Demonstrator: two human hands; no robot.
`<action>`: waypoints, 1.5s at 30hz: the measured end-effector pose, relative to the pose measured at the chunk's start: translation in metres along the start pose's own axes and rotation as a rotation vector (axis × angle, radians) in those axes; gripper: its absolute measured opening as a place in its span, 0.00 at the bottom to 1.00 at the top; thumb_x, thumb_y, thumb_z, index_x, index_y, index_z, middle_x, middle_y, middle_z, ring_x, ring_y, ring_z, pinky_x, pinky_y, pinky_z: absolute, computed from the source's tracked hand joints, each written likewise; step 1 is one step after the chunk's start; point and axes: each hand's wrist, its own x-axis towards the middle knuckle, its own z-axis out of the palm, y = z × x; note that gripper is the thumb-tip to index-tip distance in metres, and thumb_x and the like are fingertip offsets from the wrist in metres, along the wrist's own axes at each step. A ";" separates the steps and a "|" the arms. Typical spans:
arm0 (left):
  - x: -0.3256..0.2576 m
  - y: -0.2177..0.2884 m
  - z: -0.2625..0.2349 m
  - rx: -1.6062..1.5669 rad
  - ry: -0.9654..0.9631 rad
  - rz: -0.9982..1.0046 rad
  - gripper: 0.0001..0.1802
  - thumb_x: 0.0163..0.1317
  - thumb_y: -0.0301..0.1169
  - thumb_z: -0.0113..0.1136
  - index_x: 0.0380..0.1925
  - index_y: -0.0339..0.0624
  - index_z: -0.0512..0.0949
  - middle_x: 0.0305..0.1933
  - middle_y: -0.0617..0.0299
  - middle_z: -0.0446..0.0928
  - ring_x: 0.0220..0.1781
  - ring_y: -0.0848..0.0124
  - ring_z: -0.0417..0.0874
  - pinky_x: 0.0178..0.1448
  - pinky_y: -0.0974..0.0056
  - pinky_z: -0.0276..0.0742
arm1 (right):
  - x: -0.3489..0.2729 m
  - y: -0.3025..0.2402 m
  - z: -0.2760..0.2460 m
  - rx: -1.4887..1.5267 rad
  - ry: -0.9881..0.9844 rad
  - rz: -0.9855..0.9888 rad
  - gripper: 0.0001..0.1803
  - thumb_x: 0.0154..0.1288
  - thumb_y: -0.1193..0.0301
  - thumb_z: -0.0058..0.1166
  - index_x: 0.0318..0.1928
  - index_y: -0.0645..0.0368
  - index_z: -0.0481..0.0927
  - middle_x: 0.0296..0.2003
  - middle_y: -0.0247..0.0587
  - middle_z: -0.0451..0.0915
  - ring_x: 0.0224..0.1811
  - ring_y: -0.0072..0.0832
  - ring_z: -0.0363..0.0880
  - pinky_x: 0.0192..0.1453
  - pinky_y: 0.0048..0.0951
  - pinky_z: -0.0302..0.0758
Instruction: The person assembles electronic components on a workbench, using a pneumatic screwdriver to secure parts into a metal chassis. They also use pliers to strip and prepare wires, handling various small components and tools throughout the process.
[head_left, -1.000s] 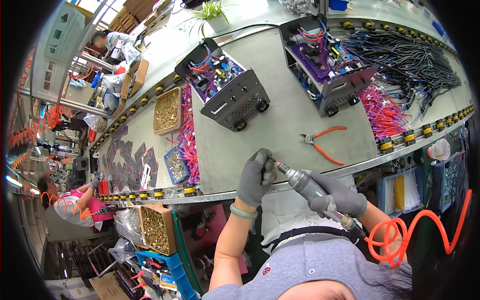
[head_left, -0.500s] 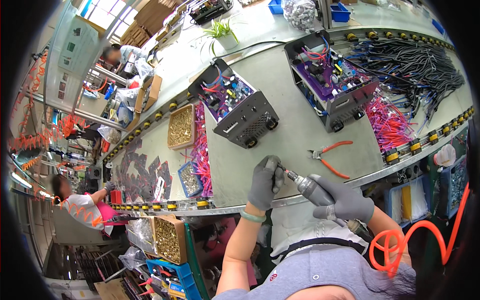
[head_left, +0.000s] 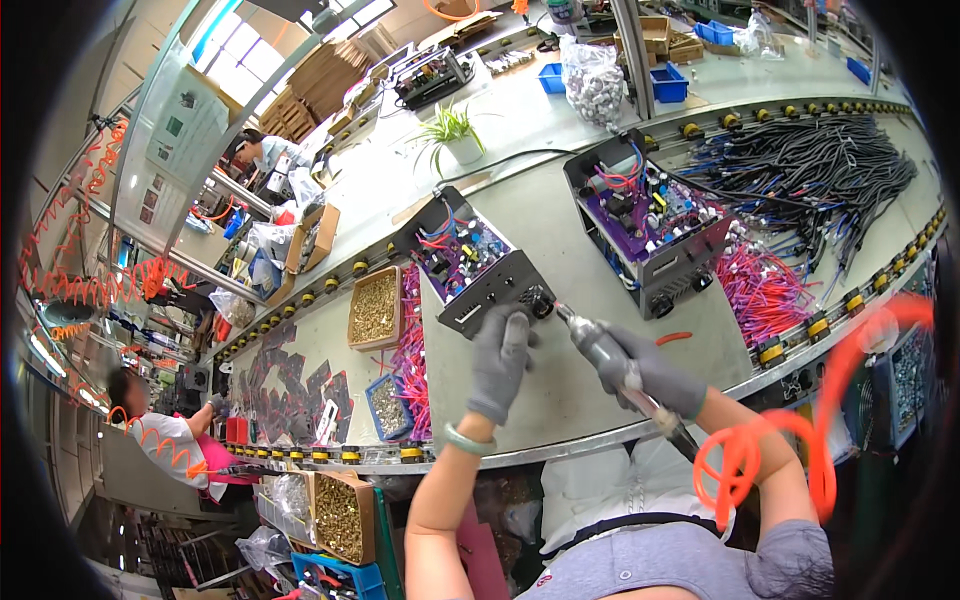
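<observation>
My right hand [head_left: 655,375], in a grey glove, is wrapped round a pneumatic screwdriver [head_left: 603,352] with an orange coiled hose. Its bit points up and left, close to the black knob at the right end of the left device's front panel; whether they touch I cannot tell. This device [head_left: 490,292] is an open black metal case with a purple circuit board and wires. My gloved left hand [head_left: 500,362] is closed, fingers bent together at the panel's lower edge; anything between them is hidden. Orange-handled pliers [head_left: 673,338] lie mostly hidden behind my right hand.
A second open device [head_left: 650,225] stands to the right. Beyond it lie black cables [head_left: 800,185] and pink-red wires [head_left: 760,285]. At left are a box of brass-coloured screws [head_left: 375,308] and a blue tray [head_left: 388,405]. Another person [head_left: 180,435] works at far left.
Both hands have moved up to the left device's front, the screwdriver with the right. The bit has left my left fingers and is now by the knob. The view has shifted upward.
</observation>
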 end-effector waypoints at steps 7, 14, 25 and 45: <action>0.081 0.032 -0.022 1.254 0.297 0.684 0.18 0.67 0.46 0.54 0.48 0.46 0.79 0.34 0.53 0.82 0.37 0.55 0.83 0.46 0.51 0.76 | 0.031 -0.015 -0.005 0.045 -0.067 0.041 0.34 0.61 0.65 0.56 0.67 0.57 0.63 0.32 0.33 0.72 0.23 0.18 0.73 0.20 0.22 0.72; 0.082 0.022 -0.020 1.265 0.219 0.521 0.18 0.68 0.46 0.51 0.48 0.49 0.79 0.33 0.54 0.82 0.39 0.56 0.84 0.43 0.51 0.77 | 0.032 -0.022 0.001 0.092 -0.024 0.083 0.31 0.62 0.65 0.55 0.65 0.56 0.65 0.33 0.33 0.71 0.24 0.18 0.74 0.19 0.22 0.73; 0.072 0.035 -0.010 1.241 0.413 1.014 0.19 0.59 0.43 0.60 0.48 0.50 0.78 0.48 0.57 0.78 0.50 0.56 0.79 0.49 0.55 0.76 | 0.022 -0.010 -0.010 0.141 -0.032 0.129 0.31 0.62 0.60 0.57 0.63 0.57 0.67 0.30 0.31 0.72 0.21 0.17 0.71 0.21 0.22 0.71; -0.013 -0.104 -0.019 1.145 -0.701 0.643 0.09 0.56 0.33 0.58 0.38 0.51 0.77 0.37 0.61 0.76 0.35 0.61 0.81 0.38 0.57 0.77 | -0.065 0.022 -0.012 -0.148 -0.104 0.307 0.47 0.50 0.50 0.66 0.66 0.60 0.64 0.41 0.35 0.71 0.35 0.20 0.72 0.36 0.23 0.73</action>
